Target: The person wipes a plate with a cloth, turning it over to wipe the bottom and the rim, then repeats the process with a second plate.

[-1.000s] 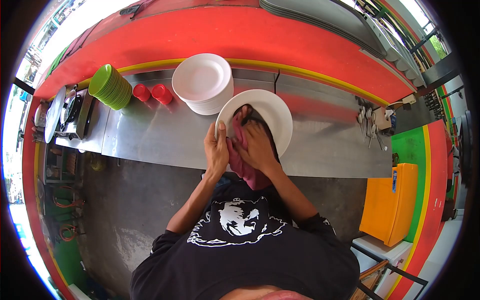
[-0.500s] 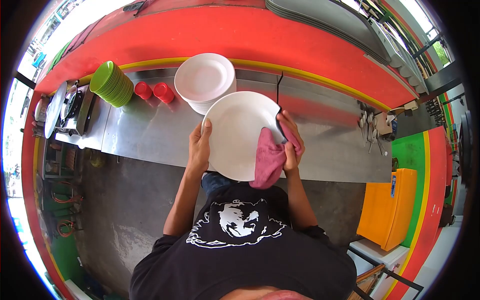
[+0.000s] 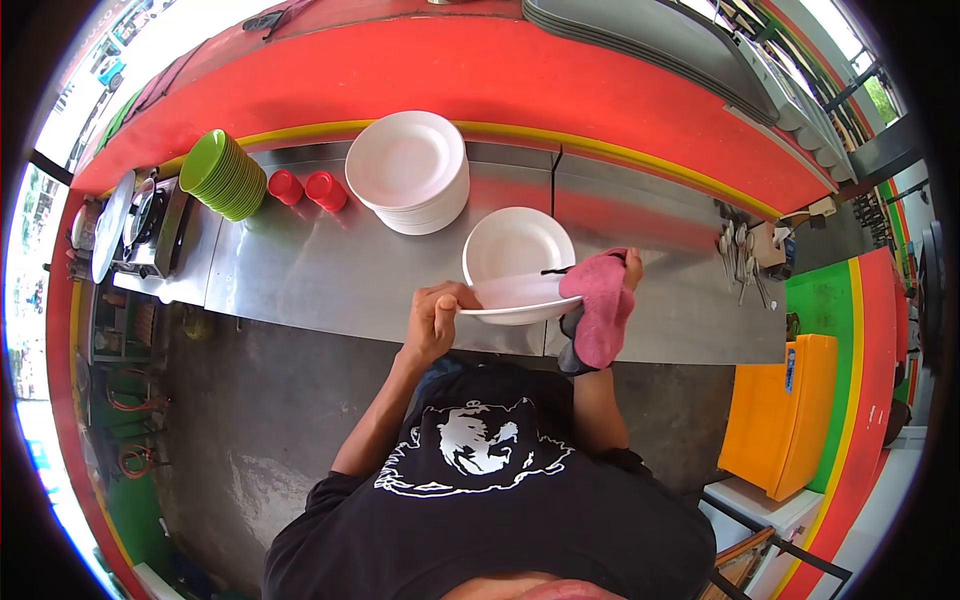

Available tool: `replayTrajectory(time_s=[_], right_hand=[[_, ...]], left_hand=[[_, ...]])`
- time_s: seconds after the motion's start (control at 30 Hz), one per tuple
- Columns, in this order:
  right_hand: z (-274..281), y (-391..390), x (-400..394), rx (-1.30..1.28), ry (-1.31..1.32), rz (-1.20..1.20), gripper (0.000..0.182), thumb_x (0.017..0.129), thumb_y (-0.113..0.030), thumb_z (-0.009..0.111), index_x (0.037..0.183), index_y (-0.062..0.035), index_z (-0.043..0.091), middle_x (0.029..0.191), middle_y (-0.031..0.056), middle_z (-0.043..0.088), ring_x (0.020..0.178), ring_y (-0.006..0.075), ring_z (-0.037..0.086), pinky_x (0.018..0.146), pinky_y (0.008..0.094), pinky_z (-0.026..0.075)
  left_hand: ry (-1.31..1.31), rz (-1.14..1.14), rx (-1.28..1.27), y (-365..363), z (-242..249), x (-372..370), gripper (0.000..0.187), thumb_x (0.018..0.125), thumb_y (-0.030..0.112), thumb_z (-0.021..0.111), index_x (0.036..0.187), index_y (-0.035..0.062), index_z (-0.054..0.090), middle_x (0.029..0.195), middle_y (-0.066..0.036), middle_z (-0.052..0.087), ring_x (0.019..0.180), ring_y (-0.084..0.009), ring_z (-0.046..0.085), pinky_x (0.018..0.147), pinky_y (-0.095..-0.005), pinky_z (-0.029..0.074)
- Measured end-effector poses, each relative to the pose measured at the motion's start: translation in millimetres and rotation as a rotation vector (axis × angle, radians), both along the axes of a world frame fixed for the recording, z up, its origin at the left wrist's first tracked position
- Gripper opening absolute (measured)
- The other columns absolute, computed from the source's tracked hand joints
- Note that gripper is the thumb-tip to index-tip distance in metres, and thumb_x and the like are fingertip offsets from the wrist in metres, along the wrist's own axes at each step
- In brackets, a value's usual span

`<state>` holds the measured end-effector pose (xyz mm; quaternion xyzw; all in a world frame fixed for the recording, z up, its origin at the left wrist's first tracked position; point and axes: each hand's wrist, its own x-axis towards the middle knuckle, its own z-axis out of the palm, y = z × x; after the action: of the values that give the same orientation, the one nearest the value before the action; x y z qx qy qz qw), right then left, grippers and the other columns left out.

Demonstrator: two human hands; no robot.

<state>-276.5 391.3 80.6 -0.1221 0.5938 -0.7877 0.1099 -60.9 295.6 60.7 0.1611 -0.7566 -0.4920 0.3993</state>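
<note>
A white plate (image 3: pixel 525 316) is tilted up in front of me, seen almost edge-on above the counter's front edge. My left hand (image 3: pixel 436 316) is closed on its left rim, thumb toward me. At the right rim my right hand (image 3: pixel 633 268) grips a pink cloth (image 3: pixel 600 310) with a dark part hanging below. The cloth covers most of that hand and lies against the rim. Behind the held plate, another white plate (image 3: pixel 515 243) rests on the counter, its near side partly hidden.
The steel counter (image 3: pixel 300 270) carries a stack of white plates (image 3: pixel 405 165), green bowls (image 3: pixel 222 178), two red cups (image 3: pixel 323 188), a stove (image 3: pixel 155 225) at left and several spoons and forks (image 3: pixel 740 255) at right. A red wall (image 3: pixel 400 75) runs behind; an orange box (image 3: pixel 780 415) stands right.
The held plate has tipped from facing me to nearly edge-on, uncovering the plate behind it. My left hand has moved right and down, and my right hand with the cloth has shifted right.
</note>
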Motion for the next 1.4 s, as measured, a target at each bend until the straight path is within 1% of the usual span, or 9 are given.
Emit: replayTrajectory(time_s=[0.07,0.2,0.3,0.4,0.5,0.7,1.03,1.23,1.4], right_hand=[[-20,-5,0,-0.066,-0.036,0.058,0.031,0.102,-0.040,0.053,0.098,-0.0088,0.056,0.085,-0.0019,0.051,0.078,0.0128,0.050,0.077,0.0324,0.043],[0,-14,16,-0.167,-0.006,0.259,0.026,0.092,-0.031,0.070,0.084,-0.0081,0.062,0.073,-0.0018,0.056,0.063,0.0166,0.053,0.066,0.0349,0.044],[19,-18,25,0.108,0.943,0.315,0.023,0.084,-0.026,0.077,0.084,-0.0069,0.064,0.073,0.0041,0.060,0.061,0.0223,0.056,0.064,0.0347,0.044],[33,-18,33,0.196,1.063,0.379,0.025,0.078,-0.024,0.081,0.088,-0.0058,0.066,0.074,0.0086,0.061,0.063,0.0283,0.058,0.061,0.0354,0.043],[15,-17,17,0.225,0.942,0.457,0.027,0.080,-0.024,0.080,0.094,-0.0032,0.068,0.076,0.0084,0.062,0.067,0.0236,0.060,0.065,0.0334,0.046],[-23,-12,-22,0.071,0.453,0.330,0.029,0.088,-0.020,0.076,0.103,0.0033,0.068,0.086,0.0096,0.068,0.078,0.0152,0.062,0.076,0.0279,0.049],[28,-18,15,0.310,1.081,0.536,0.069,0.079,-0.045,0.076,0.133,-0.0066,0.056,0.134,0.0151,0.057,0.128,0.0380,0.049,0.107,0.0497,0.036],[24,-20,19,0.296,1.182,0.684,0.071,0.073,-0.047,0.080,0.130,-0.0103,0.058,0.129,0.0114,0.059,0.121,0.0336,0.053,0.105,0.0501,0.037],[-7,-16,-6,0.188,0.566,0.703,0.060,0.082,-0.031,0.080,0.130,-0.0018,0.057,0.110,0.0113,0.065,0.105,0.0273,0.062,0.090,0.0357,0.049]], left_hand=[[-0.030,0.165,-0.028,7,5,-2,0.073,0.107,0.052,0.032,0.068,-0.0039,0.059,0.057,-0.013,0.055,0.051,-0.0291,0.053,0.061,-0.0386,0.047],[-0.133,0.175,-0.125,1,23,-4,0.061,0.106,0.041,0.045,0.067,-0.0046,0.056,0.057,-0.019,0.047,0.046,-0.0293,0.045,0.048,-0.0397,0.035],[-0.237,0.165,-0.038,6,29,-17,0.052,0.104,0.032,0.053,0.068,-0.0061,0.055,0.056,-0.021,0.043,0.046,-0.0294,0.035,0.047,-0.0391,0.035],[-0.229,0.197,0.121,9,27,-22,0.049,0.102,0.029,0.058,0.069,-0.0072,0.055,0.055,-0.023,0.037,0.051,-0.0236,0.025,0.047,-0.0381,0.034],[-0.302,0.175,0.051,1,24,-14,0.048,0.101,0.031,0.060,0.071,-0.0071,0.056,0.051,-0.014,0.043,0.051,-0.0145,0.029,0.046,-0.0351,0.032],[-0.123,0.466,0.583,-12,25,1,0.060,0.103,0.044,0.055,0.065,-0.0014,0.060,0.060,0.008,0.050,0.056,-0.0026,0.038,0.046,-0.0260,0.030],[-0.260,0.469,0.650,-5,23,-22,0.065,0.102,0.051,0.055,0.058,0.0037,0.055,0.056,0.007,0.043,0.053,-0.0041,0.034,0.043,-0.0293,0.025],[-0.267,0.462,0.485,5,18,-25,0.070,0.103,0.048,0.054,0.053,0.0003,0.044,0.053,0.006,0.031,0.055,-0.0057,0.027,0.044,-0.0331,0.019],[-0.218,0.581,0.552,1,6,-14,0.069,0.103,0.052,0.052,0.053,0.0045,0.044,0.053,0.007,0.034,0.054,-0.0055,0.027,0.045,-0.0321,0.019]])
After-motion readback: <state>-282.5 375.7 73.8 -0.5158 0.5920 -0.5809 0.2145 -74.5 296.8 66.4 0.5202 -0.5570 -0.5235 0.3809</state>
